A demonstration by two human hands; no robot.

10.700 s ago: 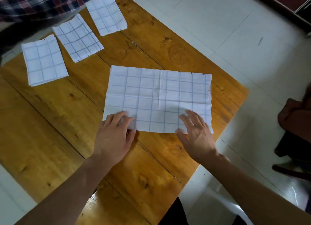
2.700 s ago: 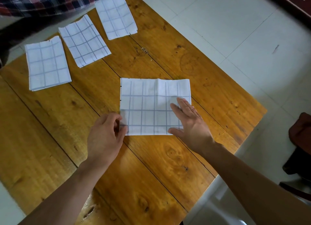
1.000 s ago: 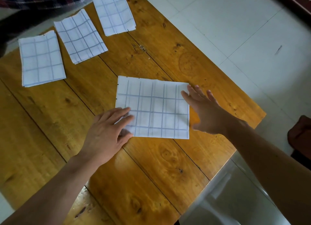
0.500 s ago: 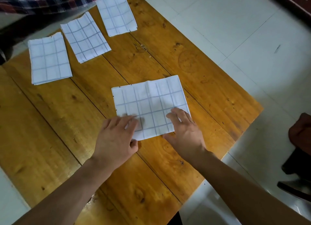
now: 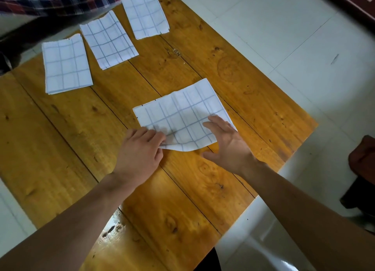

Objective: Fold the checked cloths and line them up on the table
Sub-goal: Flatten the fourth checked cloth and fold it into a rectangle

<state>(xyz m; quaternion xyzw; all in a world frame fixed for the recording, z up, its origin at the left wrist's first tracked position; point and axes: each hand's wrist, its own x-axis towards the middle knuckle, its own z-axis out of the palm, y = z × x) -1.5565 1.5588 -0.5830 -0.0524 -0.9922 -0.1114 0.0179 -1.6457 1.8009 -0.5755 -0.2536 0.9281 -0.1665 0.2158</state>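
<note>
Pinching the checked cloth [image 5: 182, 116] at its near edge, left hand [image 5: 140, 155] and right hand [image 5: 227, 145] now lift that edge off the table [image 5: 60, 149], flat half a second ago.

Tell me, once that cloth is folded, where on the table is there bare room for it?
Bare wood lies right of the far folded cloth, toward the table edge, and along the near left below the left folded cloth. The far left is crowded, with the middle folded cloth between them.

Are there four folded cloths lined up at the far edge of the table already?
No, only three folded cloths lie in the row; the fourth cloth is under both hands mid-table.
</note>
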